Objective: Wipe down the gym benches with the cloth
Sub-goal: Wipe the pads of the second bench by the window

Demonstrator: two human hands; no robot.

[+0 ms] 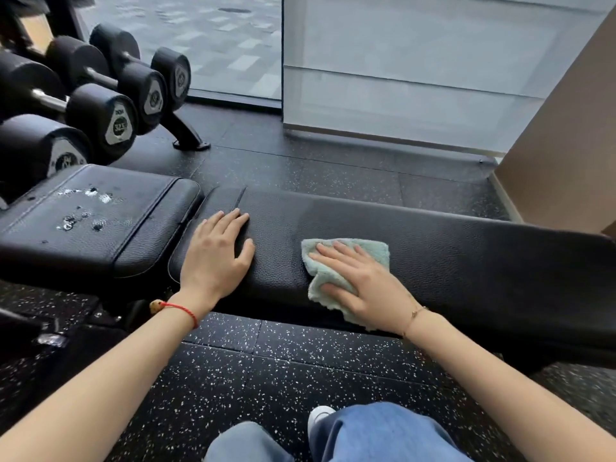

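Note:
A black padded gym bench [466,261] runs across the middle of the view, with a long back pad on the right. Its separate seat pad [140,211] on the left carries white spots and dark droplets. A light green cloth [373,251] lies on the long pad. My right hand [360,281] presses flat on the cloth with straight fingers. My left hand [216,251] rests flat on the long pad near the gap between the two pads, holding nothing.
A rack of black dumbbells [100,105] stands at the back left, close behind the seat pad. A glass wall [400,61] and a beige wall [566,161] close off the far side. Speckled rubber floor [300,378] lies in front, with my knees at the bottom.

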